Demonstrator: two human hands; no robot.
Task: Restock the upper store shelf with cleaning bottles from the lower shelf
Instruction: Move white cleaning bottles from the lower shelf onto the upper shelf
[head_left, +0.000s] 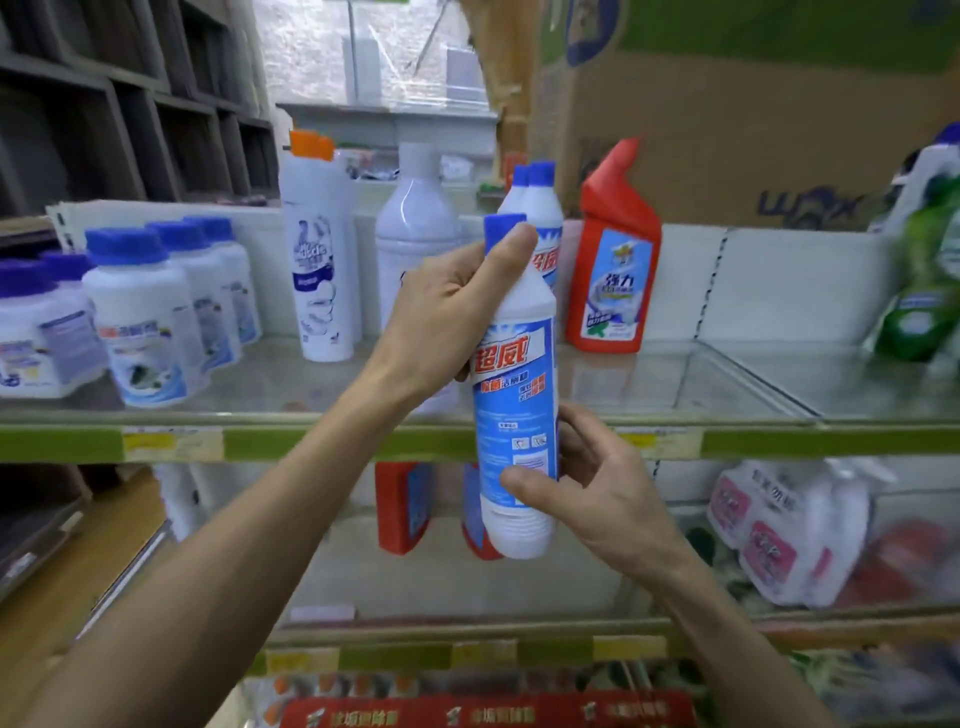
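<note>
Dark wooden cubbies (130, 104) fill the upper left. A bright window (363, 47) sits top middle. A big cardboard box (753, 114) fills the upper right.

Even, fairly bright indoor light, cool white cast. Strongest brightness at 12 o'clock, where a blown-out pale area (374, 47) sits behind the shelves; detail there is smeared. Dark cubby rack (119, 104) at 10 o'clock stays dim and muddy. Soft glare on the upper shelf (675, 384) surface, reflections of bottles visible in it. Shadows weak, only under the shelf lip toward the lower shelf (441, 561). Centre is sharpest: label of the held bottle (514, 389) readable. Heavy blur at 3 o'clock on the green bottle (919, 291) and the pink packs (779, 525) at 4 o'clock. Wide-angle bending at edges; shelf lines curve, forearms stretch at 6–8 o'clock. Compression mush throughout.
</note>
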